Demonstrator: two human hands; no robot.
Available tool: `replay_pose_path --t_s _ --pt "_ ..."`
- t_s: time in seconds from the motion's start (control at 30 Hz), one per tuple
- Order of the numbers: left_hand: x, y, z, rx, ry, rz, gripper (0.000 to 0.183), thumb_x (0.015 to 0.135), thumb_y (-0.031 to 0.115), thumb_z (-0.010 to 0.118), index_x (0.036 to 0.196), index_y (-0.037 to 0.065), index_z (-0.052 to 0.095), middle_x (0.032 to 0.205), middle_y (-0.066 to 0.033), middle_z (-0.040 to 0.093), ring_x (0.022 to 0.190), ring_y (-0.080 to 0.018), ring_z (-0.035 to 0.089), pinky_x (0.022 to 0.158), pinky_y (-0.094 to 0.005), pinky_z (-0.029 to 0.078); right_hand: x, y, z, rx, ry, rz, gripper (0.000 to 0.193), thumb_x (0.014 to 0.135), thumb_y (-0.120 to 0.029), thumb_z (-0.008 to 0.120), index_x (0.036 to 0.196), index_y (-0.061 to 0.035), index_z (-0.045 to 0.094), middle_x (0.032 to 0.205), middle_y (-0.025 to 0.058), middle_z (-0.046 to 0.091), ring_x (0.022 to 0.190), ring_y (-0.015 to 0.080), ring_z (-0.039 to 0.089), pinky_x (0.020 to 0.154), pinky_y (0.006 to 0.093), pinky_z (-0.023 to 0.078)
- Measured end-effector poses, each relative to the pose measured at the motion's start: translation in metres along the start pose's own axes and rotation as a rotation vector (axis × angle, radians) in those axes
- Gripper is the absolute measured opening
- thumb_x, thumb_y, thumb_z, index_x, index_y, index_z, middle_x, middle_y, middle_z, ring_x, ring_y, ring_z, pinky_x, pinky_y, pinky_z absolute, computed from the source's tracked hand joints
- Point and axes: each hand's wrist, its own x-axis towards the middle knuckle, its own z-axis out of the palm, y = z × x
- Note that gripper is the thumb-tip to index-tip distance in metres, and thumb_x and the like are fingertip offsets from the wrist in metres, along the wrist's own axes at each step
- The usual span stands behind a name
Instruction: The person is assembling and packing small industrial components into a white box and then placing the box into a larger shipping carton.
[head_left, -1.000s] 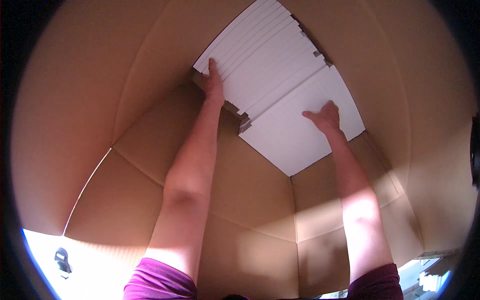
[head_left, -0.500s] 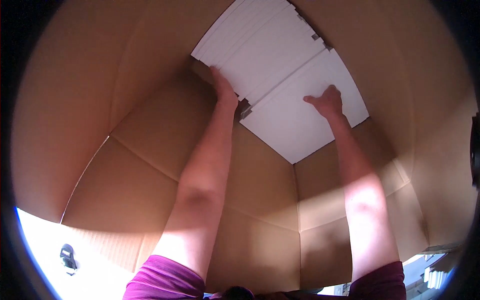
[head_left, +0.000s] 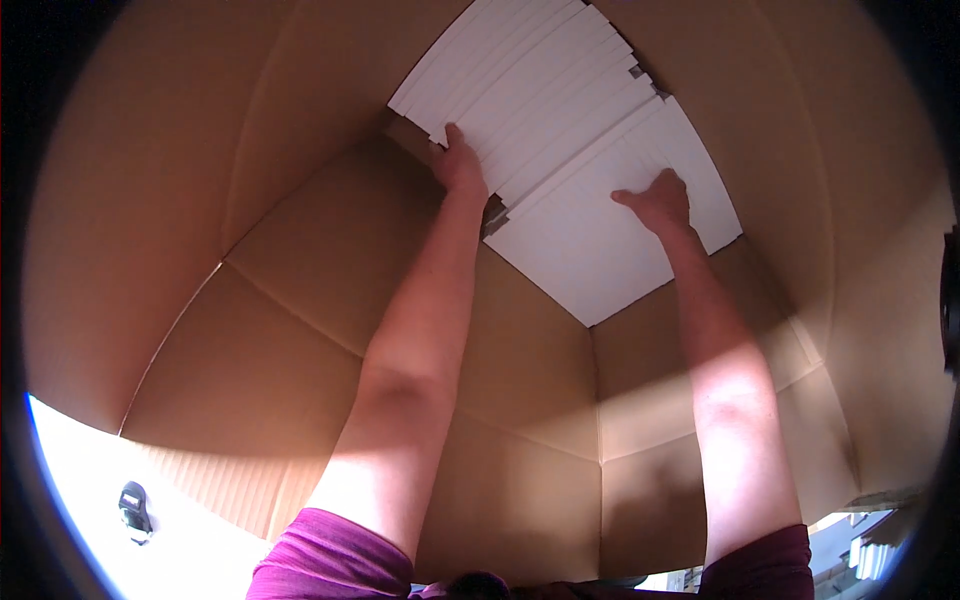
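Note:
Deep inside the brown cardboard box (head_left: 540, 360), a tightly packed row of thin white flat pieces (head_left: 540, 95) stands edge up. My left hand (head_left: 460, 168) touches the near-left ends of this row, one finger stretched over the edges. Its other fingers are partly hidden, and I see nothing held in it. On the smooth white panel (head_left: 580, 250) nearer to me, my right hand (head_left: 660, 205) rests with the thumb held out from the fingers. A narrow seam divides the panel from the row. I cannot tell what kind of pieces these are.
Tall cardboard walls (head_left: 150, 200) surround both arms on the sides. A dark gap (head_left: 410, 140) lies between the row and the left wall. Outside the box, a small black device (head_left: 135, 512) is on a bright surface at lower left.
My left hand has shifted slightly right and its finger now lies over the edges. The white pieces look more fanned, with more separate edges showing. My right hand has hardly moved.

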Motion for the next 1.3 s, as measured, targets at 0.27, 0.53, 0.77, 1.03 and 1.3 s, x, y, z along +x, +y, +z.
replay_pose_path --t_s 0.27,0.53,0.77,1.03,1.3 --pt "0.01 -0.001 -0.011 0.192 0.032 0.16 0.076 0.099 0.046 0.059 0.143 -0.013 0.041 0.147 -0.0298 0.047 0.135 -0.0372 0.049 0.113 -0.0399 0.039 0.0 -0.009 -0.005 0.035 -0.04 0.005 0.104 0.068 -0.056 0.086 0.129 0.0178 0.047 0.129 0.0315 0.057 0.125 0.0414 0.054 0.105 0.0432 0.047" --pt "0.023 0.034 -0.013 0.049 0.155 0.142 0.067 0.102 0.043 0.054 0.141 -0.011 0.044 0.144 -0.0289 0.05 0.129 -0.0362 0.054 0.108 -0.0409 0.044 -0.001 0.001 -0.006 0.038 0.006 0.012 0.094 0.067 -0.05 0.089 0.122 0.0153 0.052 0.124 0.0312 0.059 0.119 0.0413 0.059 0.1 0.0443 0.051" --pt "0.094 0.046 -0.017 0.395 0.079 0.332 0.056 0.103 0.042 0.056 0.124 -0.009 0.061 0.123 -0.0219 0.066 0.113 -0.0332 0.064 0.096 -0.0403 0.049 -0.005 -0.008 -0.011 0.051 -0.011 0.013 0.091 0.067 -0.049 0.09 0.12 0.0148 0.053 0.122 0.0309 0.06 0.114 0.0413 0.062 0.097 0.0441 0.053" --pt "0.079 0.035 -0.012 0.152 -0.02 0.238 0.047 0.1 0.037 0.063 0.113 -0.008 0.066 0.114 -0.0138 0.069 0.099 -0.0213 0.064 0.09 -0.0382 0.05 -0.002 0.007 -0.013 0.023 -0.016 0.034 0.092 0.068 -0.05 0.089 0.122 0.0151 0.052 0.122 0.0314 0.06 0.117 0.0406 0.06 0.098 0.0446 0.052" --pt "0.048 0.02 -0.038 0.221 0.08 0.087 0.079 0.099 0.064 0.046 0.138 -0.006 0.051 0.14 -0.0183 0.056 0.126 -0.0303 0.055 0.107 -0.0415 0.042 0.001 -0.003 0.001 0.014 -0.011 0.005 0.1 0.069 -0.052 0.087 0.128 0.017 0.047 0.128 0.0315 0.057 0.121 0.0413 0.058 0.1 0.0444 0.051"
